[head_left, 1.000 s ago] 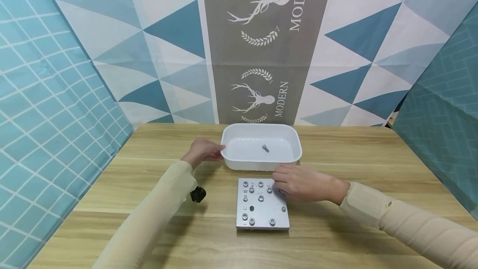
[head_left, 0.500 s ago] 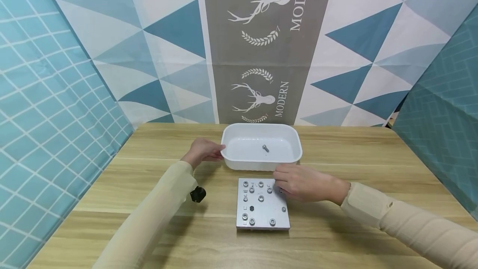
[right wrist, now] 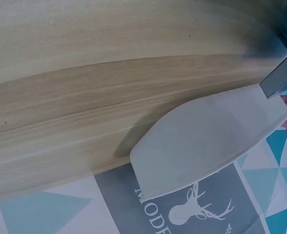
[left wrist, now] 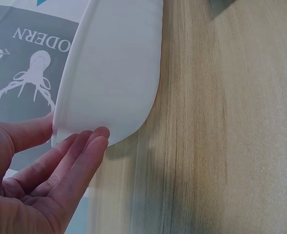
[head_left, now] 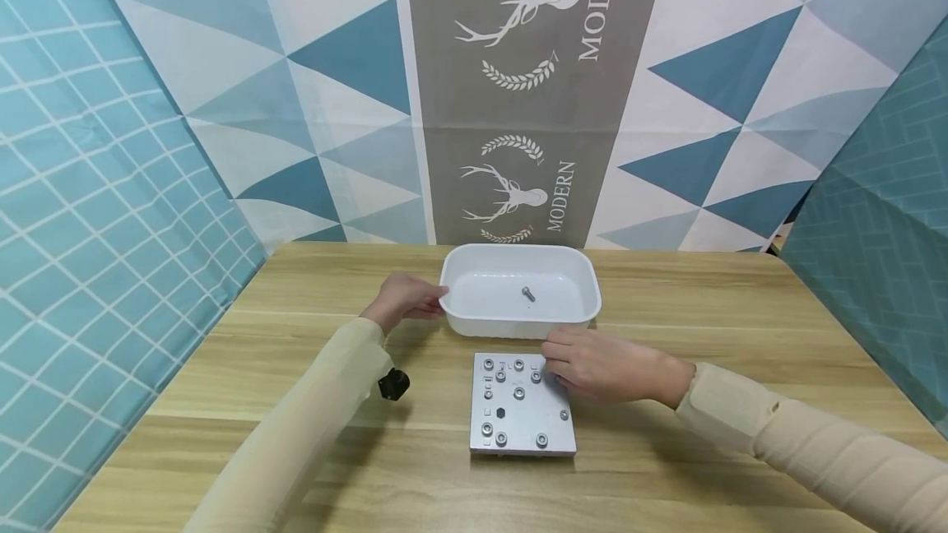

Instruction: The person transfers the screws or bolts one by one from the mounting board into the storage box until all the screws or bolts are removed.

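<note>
A white tray [head_left: 518,328] stands at the back of the table with one small bolt [head_left: 528,294] in it. My left hand [head_left: 403,299] grips the tray's left end, thumb at the rim and fingers against the wall in the left wrist view. In front of the tray lies a silver metal plate [head_left: 522,414] set with several socket-head screws [head_left: 542,440] and a dark hexagonal spot [head_left: 500,413]. Over its back right corner is my right hand [head_left: 603,364], fingers bent; the fingertips and anything they hold are hidden. The right wrist view shows the tray's underside and the plate's edge [right wrist: 282,73].
Wooden table surface [head_left: 666,484] surrounds the plate and tray. A patterned cloth backdrop [head_left: 326,105] rises behind the table's far edge. A small black device [head_left: 393,385] sits beneath my left sleeve.
The view has shifted very slightly. Both hands, the tray, the bolt and the plate stay where they were.
</note>
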The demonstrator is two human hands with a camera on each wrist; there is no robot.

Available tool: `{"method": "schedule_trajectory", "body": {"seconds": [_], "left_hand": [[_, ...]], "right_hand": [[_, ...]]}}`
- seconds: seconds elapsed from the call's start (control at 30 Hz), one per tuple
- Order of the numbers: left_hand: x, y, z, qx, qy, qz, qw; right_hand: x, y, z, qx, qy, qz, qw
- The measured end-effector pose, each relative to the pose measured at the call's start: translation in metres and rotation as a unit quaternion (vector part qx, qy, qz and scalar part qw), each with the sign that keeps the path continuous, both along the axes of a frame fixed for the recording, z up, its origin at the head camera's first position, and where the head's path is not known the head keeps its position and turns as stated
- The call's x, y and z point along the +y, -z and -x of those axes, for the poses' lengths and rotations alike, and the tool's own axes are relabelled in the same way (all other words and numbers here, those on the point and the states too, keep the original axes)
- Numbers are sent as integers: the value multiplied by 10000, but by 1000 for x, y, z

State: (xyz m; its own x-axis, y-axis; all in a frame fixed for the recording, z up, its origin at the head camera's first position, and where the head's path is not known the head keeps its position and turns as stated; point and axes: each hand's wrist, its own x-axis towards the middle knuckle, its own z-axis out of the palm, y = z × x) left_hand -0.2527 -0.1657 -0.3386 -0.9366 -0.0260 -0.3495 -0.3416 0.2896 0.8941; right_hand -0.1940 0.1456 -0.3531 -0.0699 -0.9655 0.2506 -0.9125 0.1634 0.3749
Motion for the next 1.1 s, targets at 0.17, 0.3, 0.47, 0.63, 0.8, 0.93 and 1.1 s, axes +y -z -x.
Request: {"method": "schedule_trajectory", "body": {"seconds": [0.17, 0.3, 0.47, 0.63, 0.8, 0.93, 1.1], "left_hand": [[0, 0, 1, -21, 8, -1, 10000], [-1, 0, 0, -54, -8, -10, 10000], [-1, 0, -1, -46, -36, -23, 10000], [0, 0, -1, -26, -33, -8, 10000], [0, 0, -1, -22, -47, -1, 10000], [0, 0, -1, 10, -15, -36, 10000], [0, 1, -1, 14, -35, -38, 10000]], "right_hand": [[0, -2, 1, 2, -34, 12, 10000], [0, -6, 1, 0, -33, -48, 10000], [0, -9, -1, 27, 26, -153, 9999], [0, -9, -1, -65, 26, -199, 9998], [0, -9, 1, -100, -43, -187, 9998], [-2, -11, 2, -144, -72, -172, 9997], [-4, -14, 1, -165, -73, -186, 9997]]}}
